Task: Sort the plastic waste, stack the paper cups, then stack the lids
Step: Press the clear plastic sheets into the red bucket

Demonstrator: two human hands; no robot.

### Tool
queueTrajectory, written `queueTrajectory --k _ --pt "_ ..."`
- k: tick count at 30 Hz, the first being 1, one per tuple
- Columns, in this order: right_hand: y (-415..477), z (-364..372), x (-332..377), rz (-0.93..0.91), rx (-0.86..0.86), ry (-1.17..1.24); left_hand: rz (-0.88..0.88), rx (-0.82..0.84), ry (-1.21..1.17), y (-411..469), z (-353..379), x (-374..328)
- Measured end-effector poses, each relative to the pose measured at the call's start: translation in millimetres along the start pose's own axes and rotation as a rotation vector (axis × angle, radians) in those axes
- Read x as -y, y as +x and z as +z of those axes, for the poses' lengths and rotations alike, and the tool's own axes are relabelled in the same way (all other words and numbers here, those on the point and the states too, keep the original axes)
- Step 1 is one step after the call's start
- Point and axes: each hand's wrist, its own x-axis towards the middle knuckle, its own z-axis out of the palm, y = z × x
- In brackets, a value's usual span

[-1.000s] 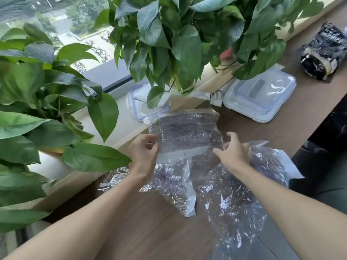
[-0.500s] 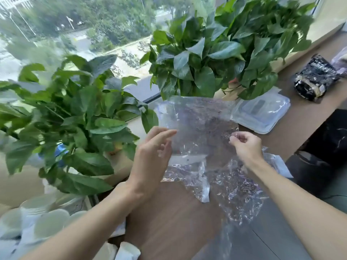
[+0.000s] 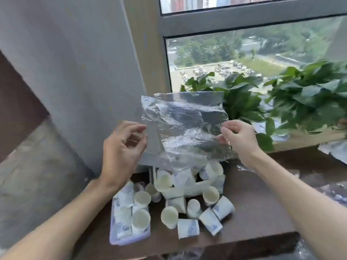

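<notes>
Right hand (image 3: 238, 139) pinches upright, camera-facing plastic bag (image 3: 184, 128); left hand (image 3: 120, 152) loosely open beside it.

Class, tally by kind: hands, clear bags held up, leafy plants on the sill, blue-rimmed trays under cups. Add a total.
Hands: 2, left hand, right hand
Clear plastic bag held up: 1
Leafy plants: 2, second plant
Blue-rimmed tray: 1
Total: 6

- The left hand (image 3: 122, 149) and its arm are bare up to the picture's edge.
- The right hand (image 3: 239, 137) and its arm are bare too.
- The fingers (image 3: 131, 127) look slim, maybe with short nails; it is blurry.
</notes>
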Motion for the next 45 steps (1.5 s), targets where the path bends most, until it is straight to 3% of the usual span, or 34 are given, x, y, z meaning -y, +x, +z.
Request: queueTrajectory --k 8,14,19,25,36,45 --pt "-90 258 53 -0.138 0.714 -0.067 -0.315 -0.434 0.425 -151 -227 17" --pt "-209 365 51 -0.118 0.952 0.023 -0.487 -0.61 0.528 -271 -316 -2" --pt "-310 414 45 -0.068 1.198 0.051 -0.573 -0.686 0.785 -353 -371 -37" --pt "-423 440 41 -0.223 1.437 -0.02 -0.762 -0.809 0.968 -453 -390 -89" --pt "-612 455 31 -0.283 1.879 -0.122 -1.082 -1.058 1.166 -630 -401 -185" --pt "-753 460 -28 -0.523 2.161 -0.304 -1.425 -1.283 1.192 -770 -341 -220"
